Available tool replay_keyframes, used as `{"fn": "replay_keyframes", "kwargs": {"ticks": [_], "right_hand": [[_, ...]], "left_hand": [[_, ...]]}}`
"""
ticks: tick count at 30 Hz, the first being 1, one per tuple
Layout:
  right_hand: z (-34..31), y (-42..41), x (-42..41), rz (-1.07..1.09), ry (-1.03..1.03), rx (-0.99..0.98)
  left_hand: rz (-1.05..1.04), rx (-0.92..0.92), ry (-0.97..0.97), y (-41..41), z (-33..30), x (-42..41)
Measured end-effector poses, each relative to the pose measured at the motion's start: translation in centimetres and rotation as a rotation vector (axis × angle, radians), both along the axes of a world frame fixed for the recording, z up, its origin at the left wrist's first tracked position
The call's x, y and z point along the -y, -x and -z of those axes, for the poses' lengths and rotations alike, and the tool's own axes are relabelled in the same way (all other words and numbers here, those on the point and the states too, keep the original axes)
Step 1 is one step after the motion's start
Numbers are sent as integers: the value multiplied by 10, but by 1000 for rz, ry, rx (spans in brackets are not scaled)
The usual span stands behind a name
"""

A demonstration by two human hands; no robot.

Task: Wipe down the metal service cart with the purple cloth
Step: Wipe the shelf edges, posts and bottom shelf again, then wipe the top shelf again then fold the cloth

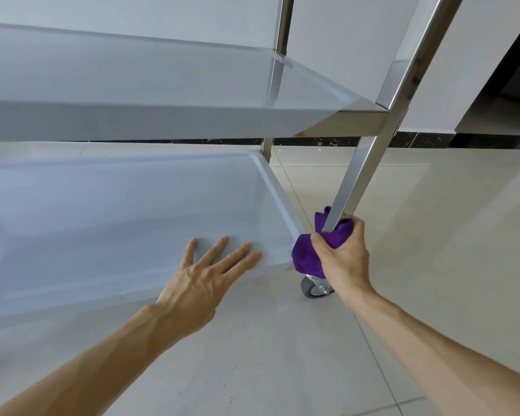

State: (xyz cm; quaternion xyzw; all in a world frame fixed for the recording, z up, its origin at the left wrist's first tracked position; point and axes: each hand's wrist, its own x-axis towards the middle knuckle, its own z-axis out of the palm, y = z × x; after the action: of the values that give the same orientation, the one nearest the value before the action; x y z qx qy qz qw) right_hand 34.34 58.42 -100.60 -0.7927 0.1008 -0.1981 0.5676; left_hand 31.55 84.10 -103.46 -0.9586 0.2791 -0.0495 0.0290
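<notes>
Tiled floor (282,355); two shelves, one cloth (306,259).

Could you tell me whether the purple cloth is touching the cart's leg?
Touching. The head view shows the cloth bunched around the foot of the leg, gripped there by the right hand, with no gap visible.

Two bare forearms are showing, with no sleeves covering them up to the frame edge. The left hand (198,283) and the right hand (344,256) are wearing no gloves, watches or bracelets.
</notes>
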Motion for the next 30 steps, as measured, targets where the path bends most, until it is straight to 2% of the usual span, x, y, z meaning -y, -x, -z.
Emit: {"fn": "replay_keyframes", "kwargs": {"ticks": [4,11,16,21,30], "right_hand": [[4,-3,6,-86,12,-86],[-22,11,8,-94,85,-44],[-49,35,6,-60,135,40],[-75,72,7,-61,209,137],[-125,115,-73,-359,321,442]], "left_hand": [[-26,-18,26,-4,-5,1],[-56,-125,133,-2,-19,1],[2,-60,291,15,-39,-2],[31,3,366,44,-71,-21],[-118,126,559,100,-153,-84]]}}
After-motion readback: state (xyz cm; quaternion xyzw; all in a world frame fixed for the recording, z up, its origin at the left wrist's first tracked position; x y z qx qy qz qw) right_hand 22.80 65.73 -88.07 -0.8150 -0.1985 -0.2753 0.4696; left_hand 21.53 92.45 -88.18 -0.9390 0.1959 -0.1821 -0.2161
